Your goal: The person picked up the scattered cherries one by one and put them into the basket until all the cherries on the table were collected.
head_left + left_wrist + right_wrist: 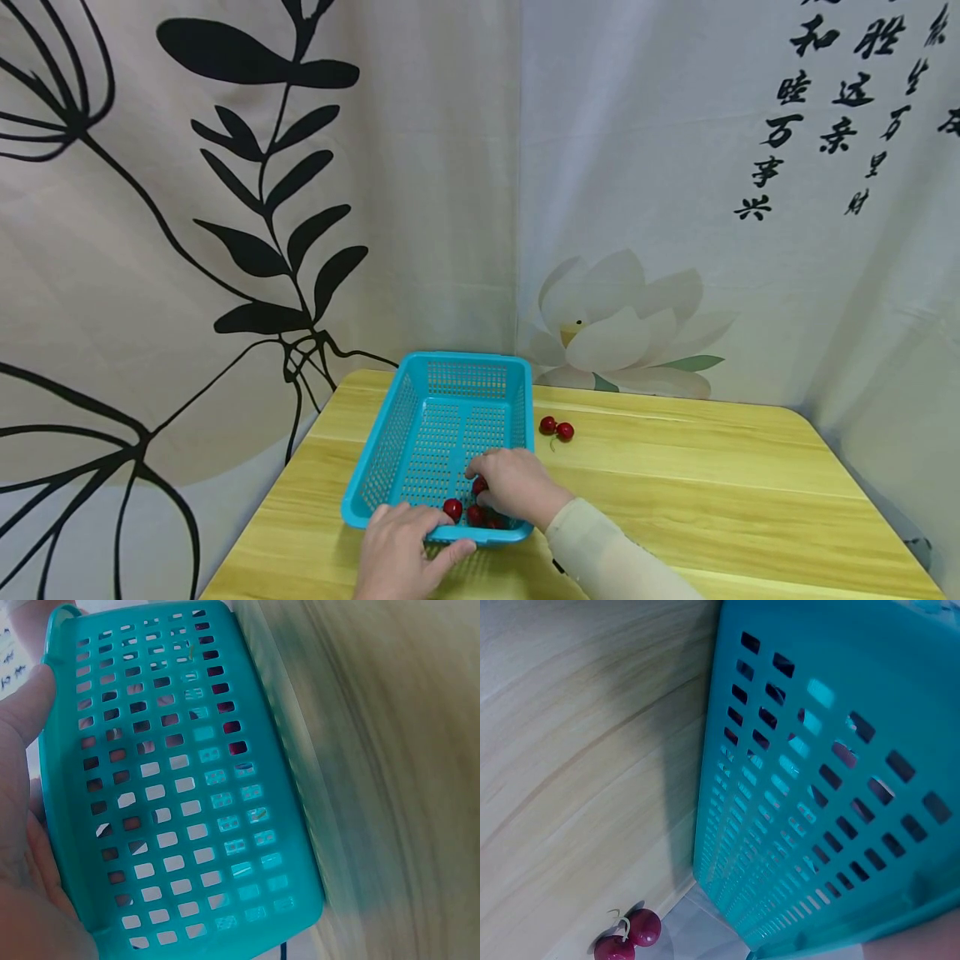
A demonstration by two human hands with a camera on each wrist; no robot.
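A blue perforated plastic basket (431,454) stands on the wooden table. My left hand (401,546) grips its near rim, thumb outside and fingers over the edge; the left wrist view shows the thumb along the rim of the basket (289,847). Reaching over the right side, my right hand (517,483) pinches a dark red cherry (480,486) low inside the near right corner. Several more cherries (453,510) lie below and beside it. In the right wrist view the basket wall (810,645) hides most of that hand.
Two cherries (557,429) with stems sit on the table (697,483) just right of the basket, also visible as a cherry pair (643,928) in the right wrist view. Behind the table hangs a printed curtain (442,208) with leaves, a lotus and writing.
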